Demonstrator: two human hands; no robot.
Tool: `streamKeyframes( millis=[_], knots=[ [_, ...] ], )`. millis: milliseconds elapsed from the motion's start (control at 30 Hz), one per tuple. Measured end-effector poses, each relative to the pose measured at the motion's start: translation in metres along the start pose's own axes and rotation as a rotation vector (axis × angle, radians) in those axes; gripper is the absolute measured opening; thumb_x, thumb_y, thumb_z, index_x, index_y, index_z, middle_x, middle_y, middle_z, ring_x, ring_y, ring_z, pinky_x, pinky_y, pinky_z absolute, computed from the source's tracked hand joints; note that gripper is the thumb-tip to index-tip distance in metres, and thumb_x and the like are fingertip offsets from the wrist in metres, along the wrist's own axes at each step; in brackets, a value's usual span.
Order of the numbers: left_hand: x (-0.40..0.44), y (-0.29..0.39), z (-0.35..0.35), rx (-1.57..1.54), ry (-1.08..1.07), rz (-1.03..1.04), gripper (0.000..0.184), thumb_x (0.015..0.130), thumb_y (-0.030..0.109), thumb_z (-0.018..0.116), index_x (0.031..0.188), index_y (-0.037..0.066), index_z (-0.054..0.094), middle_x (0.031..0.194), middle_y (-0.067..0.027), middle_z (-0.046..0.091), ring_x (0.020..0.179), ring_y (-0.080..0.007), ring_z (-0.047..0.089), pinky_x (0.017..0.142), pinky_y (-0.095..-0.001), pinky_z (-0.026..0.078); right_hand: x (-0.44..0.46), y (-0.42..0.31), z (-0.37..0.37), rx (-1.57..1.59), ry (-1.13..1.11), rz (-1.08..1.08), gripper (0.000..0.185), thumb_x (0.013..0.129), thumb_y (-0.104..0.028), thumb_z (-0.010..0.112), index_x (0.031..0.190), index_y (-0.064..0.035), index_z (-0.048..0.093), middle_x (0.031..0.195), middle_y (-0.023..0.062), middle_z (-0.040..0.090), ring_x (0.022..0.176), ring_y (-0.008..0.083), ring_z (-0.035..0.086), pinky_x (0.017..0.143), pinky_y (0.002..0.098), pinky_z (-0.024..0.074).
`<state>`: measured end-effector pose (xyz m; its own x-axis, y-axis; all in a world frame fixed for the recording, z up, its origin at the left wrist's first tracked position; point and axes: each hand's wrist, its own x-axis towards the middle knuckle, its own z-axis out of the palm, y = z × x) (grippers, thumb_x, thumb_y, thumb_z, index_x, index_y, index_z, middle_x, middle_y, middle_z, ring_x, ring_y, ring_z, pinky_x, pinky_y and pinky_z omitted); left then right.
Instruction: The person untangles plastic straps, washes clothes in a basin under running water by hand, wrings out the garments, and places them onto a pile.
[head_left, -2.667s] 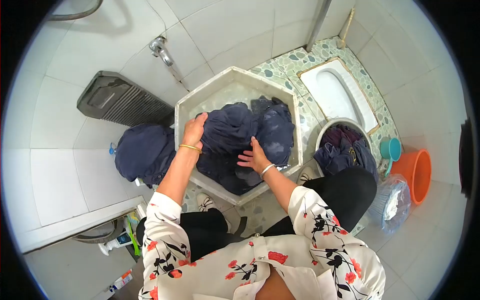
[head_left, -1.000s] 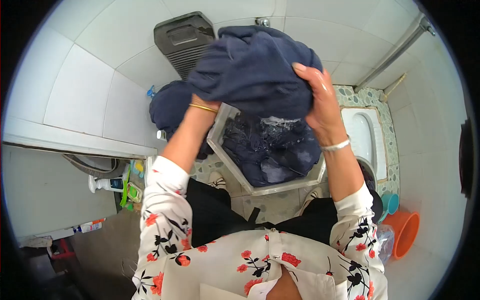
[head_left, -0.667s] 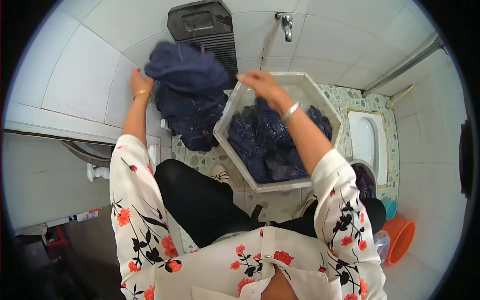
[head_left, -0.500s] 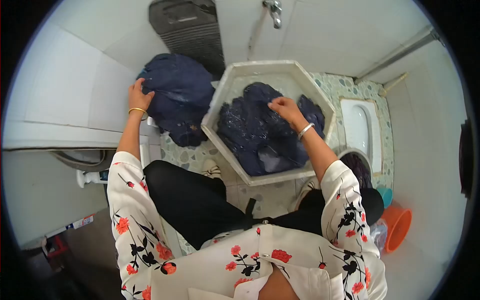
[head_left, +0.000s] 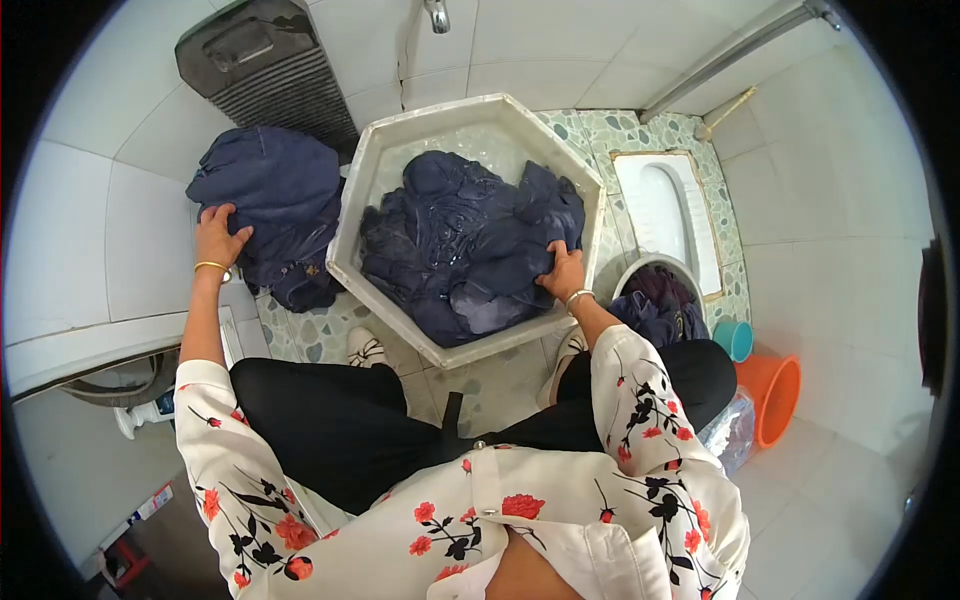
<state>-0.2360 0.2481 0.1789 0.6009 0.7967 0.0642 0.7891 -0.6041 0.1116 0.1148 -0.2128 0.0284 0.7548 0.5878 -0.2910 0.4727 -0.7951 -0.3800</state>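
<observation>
A white six-sided tub [head_left: 350, 225] holds wet dark blue clothes [head_left: 450, 225] in shallow water, with a paler grey-blue patch near the front. My right hand [head_left: 565, 272] is inside the tub's right side, its fingers and thumb closed on a fold of the wet clothes. To the left of the tub lies a heap of dark blue clothing [head_left: 275, 190]. Resting against its near left edge is my left hand [head_left: 215, 240], thumb and fingers apart, the fingertips touching the fabric.
Behind the heap a dark ridged washboard [head_left: 265, 65] leans on the wall. A tap [head_left: 437, 15] is above the tub. On the right are a squat toilet [head_left: 672, 215], a bucket of dark clothes [head_left: 655, 300], a teal container [head_left: 735, 340] and an orange bucket [head_left: 778, 400].
The view has shifted, so the tub appears further left. My right hand has moved from above the middle of the clothes down to their right edge. My left hand stays at the heap.
</observation>
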Motion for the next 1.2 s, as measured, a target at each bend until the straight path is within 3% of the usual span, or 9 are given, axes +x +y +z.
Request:
streamKeyframes(
  millis=[67,167,267,367,500,633,833,1000,1200],
  knots=[
    [-0.002,0.005,-0.004,0.000,0.065,0.105,0.044,0.067,0.020,0.074,0.107,0.007,0.059,0.121,-0.0206,0.047,0.109,-0.0373,0.046,0.094,-0.0410,0.038,0.002,0.000,0.000,0.026,-0.051,0.005,0.063,0.053,-0.014,0.079,0.107,-0.0122,0.047,0.095,0.0219,0.056,0.087,0.0409,0.056,0.080,0.0402,0.0464],
    [-0.007,0.031,-0.024,-0.058,0.130,0.202,0.035,0.069,0.016,0.072,0.100,0.006,0.061,0.119,-0.0179,0.050,0.108,-0.0362,0.046,0.093,-0.0401,0.038,0.005,-0.010,-0.006,0.126,-0.045,-0.063,0.052,0.052,-0.007,0.075,0.097,-0.0043,0.051,0.073,0.0165,0.061,0.071,0.0336,0.061,0.070,0.0357,0.0491],
    [-0.007,0.046,-0.029,-0.089,0.140,0.291,0.033,0.069,0.014,0.071,0.098,0.005,0.061,0.118,-0.0160,0.051,0.107,-0.0347,0.047,0.093,-0.0392,0.039,0.034,-0.029,-0.024,0.489,-0.112,0.022,0.045,0.048,-0.018,0.077,0.081,0.0016,0.056,0.073,0.0177,0.062,0.072,0.0268,0.062,0.069,0.0345,0.0470],
    [-0.008,0.061,-0.028,-0.147,0.122,0.358,0.030,0.069,0.012,0.070,0.097,0.005,0.061,0.115,-0.0155,0.053,0.106,-0.0335,0.048,0.092,-0.0383,0.040,0.039,-0.085,-0.084,0.941,-0.251,0.070,0.043,0.052,-0.005,0.074,0.089,0.0079,0.056,0.073,0.0109,0.062,0.066,0.0182,0.060,0.055,0.0288,0.0470],
    [-0.011,0.084,-0.026,-0.200,0.052,0.452,0.028,0.069,0.010,0.070,0.094,0.003,0.060,0.109,-0.0150,0.055,0.104,-0.0323,0.050,0.090,-0.0371,0.041,0.052,-0.116,-0.140,1.002,-0.196,0.145,0.043,0.054,-0.001,0.071,0.093,0.0081,0.056,0.075,0.0112,0.062,0.064,0.0184,0.060,0.053,0.0291,0.0488],
    [-0.006,0.094,-0.014,-0.257,-0.077,0.506,0.028,0.067,0.009,0.070,0.091,0.001,0.059,0.100,-0.0138,0.057,0.095,-0.0326,0.052,0.085,-0.0378,0.042,0.042,-0.160,-0.213,1.138,-0.173,-0.068,0.042,0.057,-0.001,0.069,0.096,0.0071,0.055,0.078,0.0117,0.061,0.067,0.0200,0.061,0.060,0.0292,0.0515],
    [-0.007,0.121,0.016,-0.314,-0.317,0.632,0.025,0.066,0.008,0.069,0.090,0.003,0.061,0.090,-0.0130,0.059,0.089,-0.0321,0.054,0.081,-0.0369,0.043,0.066,-0.188,-0.260,0.907,-0.081,-0.293,0.043,0.059,-0.009,0.072,0.097,0.0007,0.054,0.080,0.0064,0.061,0.068,0.0154,0.060,0.061,0.0277,0.0493],
    [0.011,0.152,0.059,-0.256,-0.440,0.720,0.028,0.067,0.012,0.070,0.092,0.004,0.061,0.090,-0.0139,0.059,0.088,-0.0323,0.055,0.080,-0.0383,0.043,0.133,-0.162,-0.172,0.503,0.033,-0.545,0.042,0.057,-0.007,0.075,0.091,-0.0042,0.050,0.076,0.0054,0.059,0.075,0.0140,0.056,0.065,0.0291,0.0460],
    [0.051,0.212,0.142,-0.359,-0.441,0.574,0.037,0.070,0.018,0.070,0.103,0.007,0.060,0.099,-0.0165,0.058,0.094,-0.0337,0.054,0.085,-0.0379,0.042,0.179,-0.104,-0.069,0.220,0.145,-0.678,0.027,0.060,-0.004,0.066,0.082,-0.0055,0.051,0.084,0.0136,0.058,0.086,0.0327,0.055,0.075,0.0383,0.0443]
  ],
)
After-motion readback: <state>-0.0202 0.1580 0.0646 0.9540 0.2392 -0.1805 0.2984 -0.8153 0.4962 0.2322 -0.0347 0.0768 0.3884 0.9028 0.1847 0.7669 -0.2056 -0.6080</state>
